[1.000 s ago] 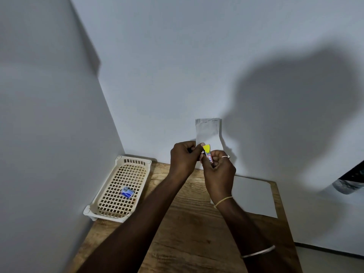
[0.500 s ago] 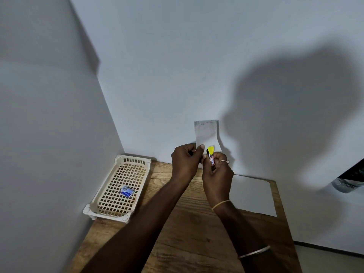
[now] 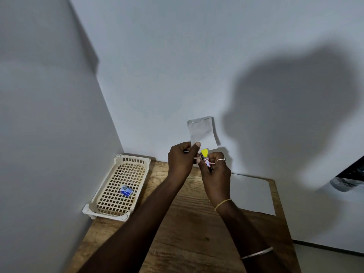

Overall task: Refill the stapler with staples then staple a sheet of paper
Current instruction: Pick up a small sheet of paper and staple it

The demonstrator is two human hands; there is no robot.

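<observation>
Both hands are raised above the far edge of the wooden table [image 3: 189, 229]. My right hand [image 3: 215, 170] grips a small dark stapler [image 3: 207, 161] with a yellow tip, held nearly upright. My left hand [image 3: 182, 157] pinches the lower edge of a folded white sheet of paper [image 3: 201, 133], which stands up against the wall; a thin metal piece shows at its fingers. The stapler's yellow end touches the paper's lower edge. A small blue staple box [image 3: 126, 190] lies in the cream tray [image 3: 102, 205].
The cream lattice tray sits at the table's far left corner against the walls. A flat white sheet [image 3: 254, 194] lies at the far right of the table. A clear bottle [image 3: 346, 183] pokes in at the right edge. Walls close off the left and back.
Both hands with the stapler and paper have sunk slightly and shifted; the stapler has tilted more upright and its yellow end has come closer to the paper's lower edge.
</observation>
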